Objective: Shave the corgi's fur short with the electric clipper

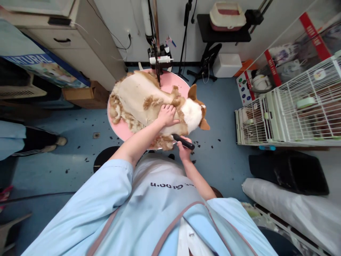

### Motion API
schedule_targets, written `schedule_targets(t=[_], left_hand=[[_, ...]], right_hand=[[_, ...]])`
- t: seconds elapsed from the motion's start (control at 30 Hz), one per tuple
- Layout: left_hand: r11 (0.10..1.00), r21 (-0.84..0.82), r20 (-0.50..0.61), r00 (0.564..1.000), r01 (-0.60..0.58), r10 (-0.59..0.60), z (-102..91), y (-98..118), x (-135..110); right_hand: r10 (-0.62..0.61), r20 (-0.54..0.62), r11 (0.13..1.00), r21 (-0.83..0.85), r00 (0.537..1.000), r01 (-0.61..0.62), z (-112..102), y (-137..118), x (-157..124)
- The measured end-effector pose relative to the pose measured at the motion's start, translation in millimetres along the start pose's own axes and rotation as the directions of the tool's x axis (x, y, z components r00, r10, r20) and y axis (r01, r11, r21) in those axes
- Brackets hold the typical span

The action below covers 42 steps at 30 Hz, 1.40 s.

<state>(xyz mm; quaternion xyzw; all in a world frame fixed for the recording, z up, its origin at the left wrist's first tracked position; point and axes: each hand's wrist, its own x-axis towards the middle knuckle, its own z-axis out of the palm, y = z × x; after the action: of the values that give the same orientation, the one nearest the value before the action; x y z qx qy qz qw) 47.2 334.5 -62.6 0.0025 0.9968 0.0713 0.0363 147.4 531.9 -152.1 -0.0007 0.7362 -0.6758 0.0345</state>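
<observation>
A tan and white dog (135, 90) is on a round pink table (170, 80), its head pointing to the right. Most of its back is clipped short, with tufts of longer fur left on it. My left hand (167, 115) rests flat on the dog's shoulder, fingers spread. In my right hand (184, 149) is a black hair clipper (188, 143), its head against the dog's near side by the chest. Loose clipped fur (166, 142) lies along the table's near edge, and more is heaped at the left by the dog's rear.
Behind the table stand a post and a small holder with a white tube (161, 59). White wire cages (255, 121) line the right side. A cabinet (71, 46) and cardboard box (87, 96) are at the left. Another person's legs (37, 140) show at far left. Dark fur clumps dot the blue floor.
</observation>
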Motion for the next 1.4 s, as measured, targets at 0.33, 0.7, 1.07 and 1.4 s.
schedule_targets(t=[0.33, 0.7, 1.07, 1.4], left_hand=[[0.999, 0.027, 0.029, 0.999, -0.042, 0.042, -0.6, -10, 15], [0.993, 0.046, 0.011, 0.994, -0.107, 0.107, 5.9, -16, 25], [0.983, 0.087, 0.010, 0.987, -0.163, 0.162, 12.7, -19, 29], [0.978, 0.119, 0.030, 0.985, -0.172, 0.170, 11.8, -15, 30]], right_hand=[[-0.009, 0.003, 1.000, 0.028, 1.000, 0.009, 43, 0, -18], [0.009, -0.283, 0.969, 0.241, 0.959, 0.061, 60, -2, -22], [0.053, -0.331, 0.973, 0.230, 0.942, 0.026, 96, 28, -55], [0.068, -0.495, 0.977, 0.210, 0.866, 0.043, 129, 29, -47]])
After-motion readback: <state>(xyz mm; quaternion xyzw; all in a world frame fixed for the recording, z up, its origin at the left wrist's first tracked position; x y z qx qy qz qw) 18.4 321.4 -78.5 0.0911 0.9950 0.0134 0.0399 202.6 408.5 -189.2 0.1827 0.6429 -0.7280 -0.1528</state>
